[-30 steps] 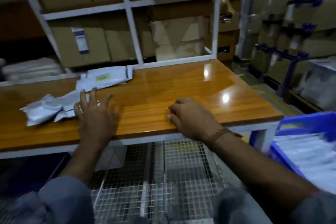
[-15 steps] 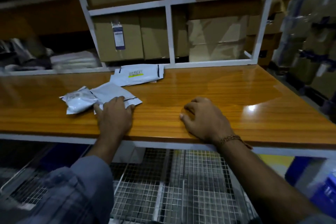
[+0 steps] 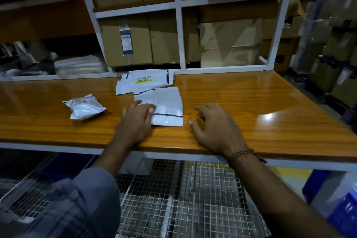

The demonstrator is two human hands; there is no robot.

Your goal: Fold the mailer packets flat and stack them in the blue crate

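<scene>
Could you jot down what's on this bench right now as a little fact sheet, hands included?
Surface: wooden bench
Left hand: fingers flat on the flat mailer, pressing it
Right hand: resting on the bench beside that mailer, holding nothing
Puffy packet: lying apart, left of the hands
Labelled mailers: overlapping pile at the back
Blue crate: lower right, only partly in view

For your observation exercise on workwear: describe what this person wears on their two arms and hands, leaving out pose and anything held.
Both hands are bare: no gloves or rings show. The left hand leads to a bare forearm; a grey-blue sleeve with a faint check, pushed up, covers the arm above it. The right hand has a thin brown beaded bracelet at the wrist, and its forearm is bare as far as the frame shows.
</scene>
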